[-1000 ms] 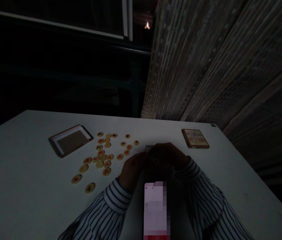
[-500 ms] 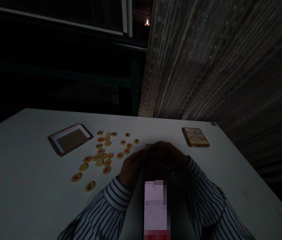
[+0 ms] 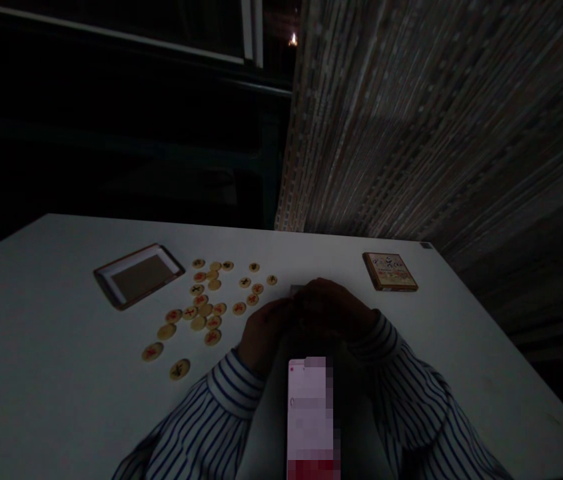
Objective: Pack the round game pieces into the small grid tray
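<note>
My left hand point(image 3: 264, 333) and my right hand point(image 3: 334, 307) come together over the middle of the white table point(image 3: 61, 400). Both are curled inward around something dark that I cannot make out; a small pale corner shows at its far end. Deep shadow hides most of the fingers. Left of my hands lie several round xiangqi pieces point(image 3: 212, 337), loosely scattered, some with red characters, some with black, some blank side up. A lit phone point(image 3: 308, 413) is below my hands at the bottom of the view, partly blurred out.
A shallow open box tray point(image 3: 104, 287) rests at the table's far left. The printed box lid point(image 3: 391, 272) lies at the far right. Behind the table hangs a string curtain point(image 3: 361, 133), beside a dark window frame point(image 3: 252, 33). The room is very dim.
The view has tilted very slightly, so everything on the table sits a little higher. My hands keep nearly the same pose, and the pieces have not moved on the table.
</note>
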Action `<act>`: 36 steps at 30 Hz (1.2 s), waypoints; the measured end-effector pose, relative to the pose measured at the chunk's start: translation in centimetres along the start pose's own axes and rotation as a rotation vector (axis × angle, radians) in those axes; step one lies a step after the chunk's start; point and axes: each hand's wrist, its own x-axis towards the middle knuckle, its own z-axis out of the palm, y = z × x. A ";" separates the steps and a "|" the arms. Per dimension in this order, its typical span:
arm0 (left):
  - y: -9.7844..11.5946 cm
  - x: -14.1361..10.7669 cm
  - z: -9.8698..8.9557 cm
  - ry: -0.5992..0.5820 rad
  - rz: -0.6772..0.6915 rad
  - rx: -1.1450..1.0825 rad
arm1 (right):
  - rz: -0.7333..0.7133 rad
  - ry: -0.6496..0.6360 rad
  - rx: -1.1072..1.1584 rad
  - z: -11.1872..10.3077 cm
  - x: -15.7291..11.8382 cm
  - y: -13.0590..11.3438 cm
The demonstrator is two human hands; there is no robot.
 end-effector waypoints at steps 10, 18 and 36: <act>0.7 -0.2 0.0 0.101 0.067 0.188 | 0.015 -0.017 -0.036 -0.5 -0.2 0.7; 0.3 0.2 -0.5 0.248 0.178 0.453 | 0.140 -0.030 -0.020 -2.6 -0.6 0.4; -1.5 0.6 -1.0 0.102 0.229 0.740 | 0.298 -0.411 -0.302 -3.4 -1.0 0.7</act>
